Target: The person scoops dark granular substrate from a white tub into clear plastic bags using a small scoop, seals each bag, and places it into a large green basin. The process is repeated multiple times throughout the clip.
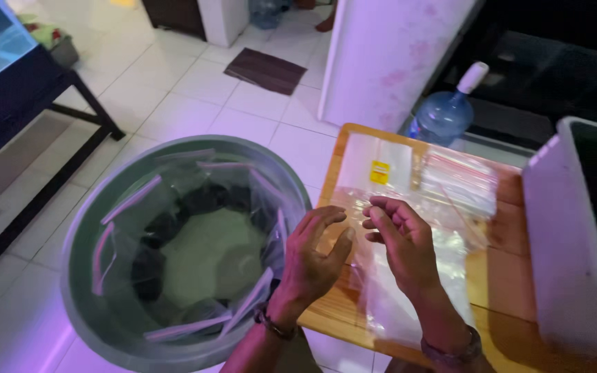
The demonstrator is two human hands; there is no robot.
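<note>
Pinching a clear plastic bag (381, 276) with right hand (402, 242) fingers closed on its top edge, left hand (316, 252) half open beside, over the wooden worktop (499, 276). Thin film probably slipping or tearing if pulled unevenly, maybe dropping into the near-left bucket (77, 276).

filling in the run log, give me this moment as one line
left hand: open, fingertips on clear plastic zip bag | right hand: pinching bag's top edge | bag on small wooden table | round grey tub at left
</note>
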